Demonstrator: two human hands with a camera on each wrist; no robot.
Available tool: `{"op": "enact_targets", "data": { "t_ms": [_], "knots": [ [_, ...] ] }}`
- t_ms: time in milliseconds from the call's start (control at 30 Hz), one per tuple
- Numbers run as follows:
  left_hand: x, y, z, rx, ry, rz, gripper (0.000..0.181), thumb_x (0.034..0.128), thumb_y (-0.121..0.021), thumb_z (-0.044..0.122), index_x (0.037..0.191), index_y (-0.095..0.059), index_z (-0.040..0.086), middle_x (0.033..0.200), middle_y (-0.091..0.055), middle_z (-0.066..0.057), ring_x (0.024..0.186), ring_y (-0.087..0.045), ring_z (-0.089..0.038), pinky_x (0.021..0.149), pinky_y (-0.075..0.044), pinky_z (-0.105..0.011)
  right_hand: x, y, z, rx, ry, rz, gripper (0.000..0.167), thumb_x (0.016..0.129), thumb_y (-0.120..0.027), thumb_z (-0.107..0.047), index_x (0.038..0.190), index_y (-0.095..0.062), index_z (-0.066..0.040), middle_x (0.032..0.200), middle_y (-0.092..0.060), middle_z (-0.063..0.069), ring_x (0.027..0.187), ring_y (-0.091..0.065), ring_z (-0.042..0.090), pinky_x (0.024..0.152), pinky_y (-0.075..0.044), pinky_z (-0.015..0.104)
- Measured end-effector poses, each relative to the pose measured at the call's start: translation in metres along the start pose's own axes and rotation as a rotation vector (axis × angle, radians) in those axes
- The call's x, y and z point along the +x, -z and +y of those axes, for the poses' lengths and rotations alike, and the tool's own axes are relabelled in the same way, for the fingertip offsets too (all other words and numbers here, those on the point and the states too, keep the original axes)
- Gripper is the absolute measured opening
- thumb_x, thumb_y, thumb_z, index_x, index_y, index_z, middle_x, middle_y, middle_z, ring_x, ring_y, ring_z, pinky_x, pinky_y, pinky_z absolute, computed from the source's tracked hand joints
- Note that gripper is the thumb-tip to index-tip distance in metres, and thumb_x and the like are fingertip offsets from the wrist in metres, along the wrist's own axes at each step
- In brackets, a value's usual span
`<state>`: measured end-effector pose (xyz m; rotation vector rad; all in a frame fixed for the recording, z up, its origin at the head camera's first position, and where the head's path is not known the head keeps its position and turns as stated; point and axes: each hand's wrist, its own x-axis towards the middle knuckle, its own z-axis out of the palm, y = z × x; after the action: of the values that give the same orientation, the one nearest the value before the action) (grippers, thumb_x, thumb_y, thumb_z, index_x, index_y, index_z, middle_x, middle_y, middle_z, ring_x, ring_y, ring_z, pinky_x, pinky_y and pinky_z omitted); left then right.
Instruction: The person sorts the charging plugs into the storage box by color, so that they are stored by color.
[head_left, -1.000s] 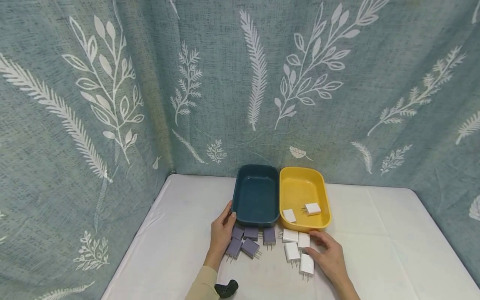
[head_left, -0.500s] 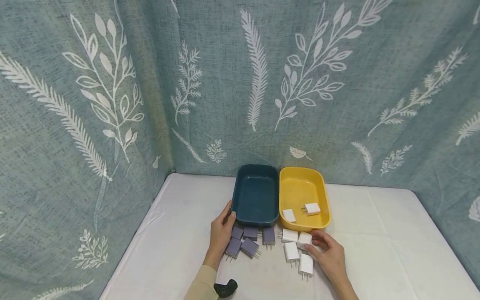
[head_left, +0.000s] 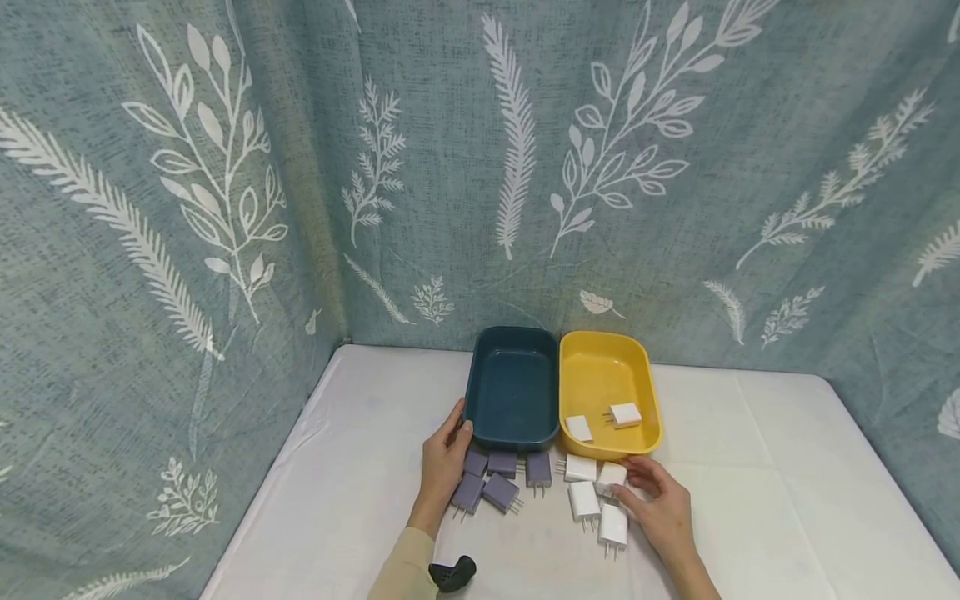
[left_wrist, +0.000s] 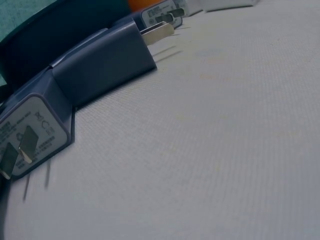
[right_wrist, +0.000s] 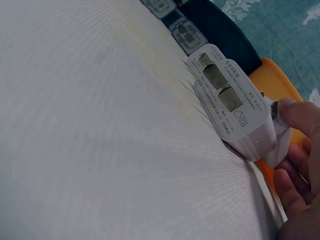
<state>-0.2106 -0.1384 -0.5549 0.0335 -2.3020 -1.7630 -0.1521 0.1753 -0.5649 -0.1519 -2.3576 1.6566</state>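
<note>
Beside the near left corner of the dark blue tray [head_left: 513,387], my left hand [head_left: 441,467] rests with its fingers fairly straight along the tray's side. My right hand [head_left: 665,510] pinches a white charger [head_left: 611,476] between thumb and fingers, just before the yellow tray [head_left: 600,452]. In the right wrist view the thumb of my right hand [right_wrist: 304,195] lies at that charger's prongs, partly behind a nearer white charger [right_wrist: 255,137]. Three other white chargers lie around it, and two are inside the yellow tray. Several purple chargers [head_left: 501,493] lie before the blue tray.
A white cloth [head_left: 757,492] covers the table. Behind both trays hangs a green-blue leaf-patterned curtain [head_left: 450,167], which also runs down the left side. A black object [head_left: 453,574] is beside the left sleeve at the near edge.
The pinched white charger has turned and tilted slightly in my right hand, which has shifted a little to the right. My left hand has stayed at the blue tray.
</note>
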Motion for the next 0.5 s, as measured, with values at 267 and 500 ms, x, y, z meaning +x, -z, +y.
{"op": "enact_targets", "data": {
  "t_ms": [267,500],
  "knots": [
    [0.0023,0.001,-0.0086,-0.004,0.015,-0.016,0.044,0.0999,-0.055,0.025,0.144,-0.049,0.023,0.148,-0.048,0.002,0.136,-0.048,-0.019,0.11,-0.043,-0.036,-0.0002,0.0002,-0.0003,0.016,0.023,-0.008,0.053,0.068,-0.084,0.001,0.117,-0.064,0.001,0.11,-0.071,0.017,0.091,-0.065,-0.001,0.086,-0.054,0.013],
    [0.002,0.002,-0.009,-0.005,0.02,-0.021,0.044,0.0999,-0.055,0.025,0.144,-0.049,0.024,0.148,-0.048,0.002,0.136,-0.047,-0.018,0.11,-0.043,-0.036,-0.0008,-0.0006,0.0006,0.017,0.015,-0.013,0.053,0.068,-0.083,0.004,0.118,-0.063,0.001,0.109,-0.07,0.017,0.089,-0.065,-0.005,0.083,-0.056,0.015]
  ]
}}
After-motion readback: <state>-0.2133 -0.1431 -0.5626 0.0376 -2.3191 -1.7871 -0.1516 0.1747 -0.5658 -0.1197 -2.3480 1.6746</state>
